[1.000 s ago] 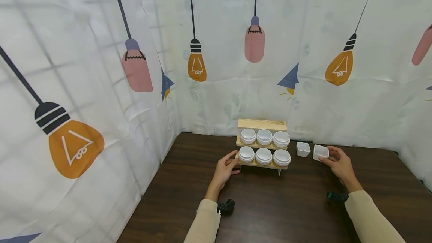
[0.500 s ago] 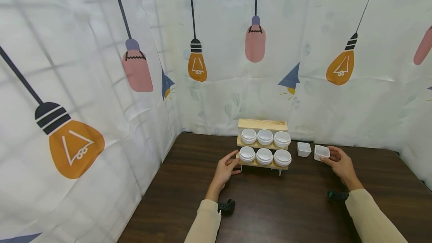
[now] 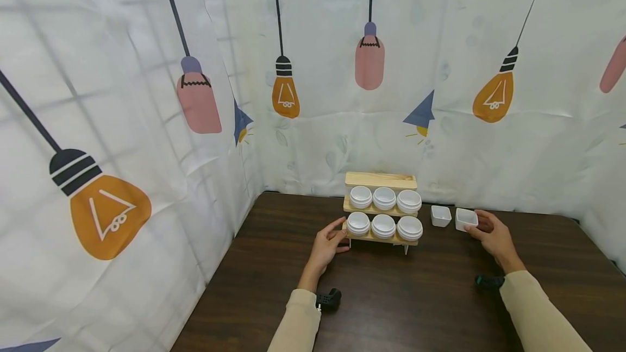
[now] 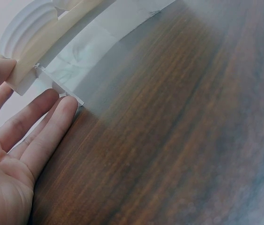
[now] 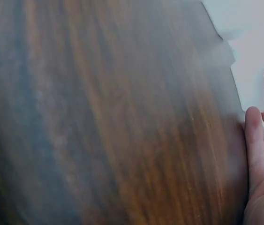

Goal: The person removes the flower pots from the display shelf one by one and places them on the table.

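At far left and across the far side: white fabric backdrop (image 3: 313,148) printed with orange bulbs and pink lamps. At near left: beige sleeve and black wrist device (image 3: 329,299). Beyond these, left of centre: left hand (image 3: 325,244), gripping the near-left corner of the rack between thumb and index finger; other fingers extended close beside a clear, thin-edged support (image 4: 62,85), contact unclear.

At centre, toward the far edge of the dark-brown wood-grain surface (image 3: 371,297): pale wooden three-tiered rack (image 3: 380,181), upright, with six white round ridged cups (image 3: 383,231), three on each of the two lower tiers.

Just right of the rack: first white tapered square cup (image 3: 441,217), upright, apart from both hands. Farther right, near the first: second white tapered square cup (image 3: 466,221), upright, pinched on its right side by the right hand (image 3: 496,239), thumb on the near side. Cannot tell whether fully resting on the surface.

Over the last second: no clear shift in hands, rack or cups. Judged a steady interval, with rack braced and second square cup under control, rather than a carry.
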A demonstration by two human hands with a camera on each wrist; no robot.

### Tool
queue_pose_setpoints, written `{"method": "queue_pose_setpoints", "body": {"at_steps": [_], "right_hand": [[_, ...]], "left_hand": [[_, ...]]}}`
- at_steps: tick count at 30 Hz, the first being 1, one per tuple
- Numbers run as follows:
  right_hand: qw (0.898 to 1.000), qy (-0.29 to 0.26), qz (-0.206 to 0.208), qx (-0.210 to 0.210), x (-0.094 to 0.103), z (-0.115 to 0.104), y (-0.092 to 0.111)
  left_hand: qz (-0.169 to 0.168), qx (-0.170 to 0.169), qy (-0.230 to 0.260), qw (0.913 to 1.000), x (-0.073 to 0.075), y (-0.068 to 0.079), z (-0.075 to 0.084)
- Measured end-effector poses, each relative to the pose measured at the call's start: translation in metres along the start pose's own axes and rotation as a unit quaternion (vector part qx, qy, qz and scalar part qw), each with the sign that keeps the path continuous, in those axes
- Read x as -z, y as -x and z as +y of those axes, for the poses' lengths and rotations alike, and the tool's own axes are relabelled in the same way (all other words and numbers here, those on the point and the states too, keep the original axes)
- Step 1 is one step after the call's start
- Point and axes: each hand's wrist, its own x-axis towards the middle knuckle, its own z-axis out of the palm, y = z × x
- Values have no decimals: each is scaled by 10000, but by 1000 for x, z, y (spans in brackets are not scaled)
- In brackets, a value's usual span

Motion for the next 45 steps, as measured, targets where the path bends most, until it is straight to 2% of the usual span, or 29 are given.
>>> {"method": "queue_pose_setpoints", "body": {"at_steps": [10, 29, 45], "right_hand": [[9993, 336, -129, -67, 1, -1, -1], [9992, 209, -178, -305, 1, -5, 1], [9988, 83, -380, -288, 2, -3, 1]], "left_hand": [[-15, 1, -77, 10000, -1, -2, -1], [-16, -5, -66, 10000, -2, -2, -3], [-13, -25, -76, 10000, -1, 0, 0]]}}
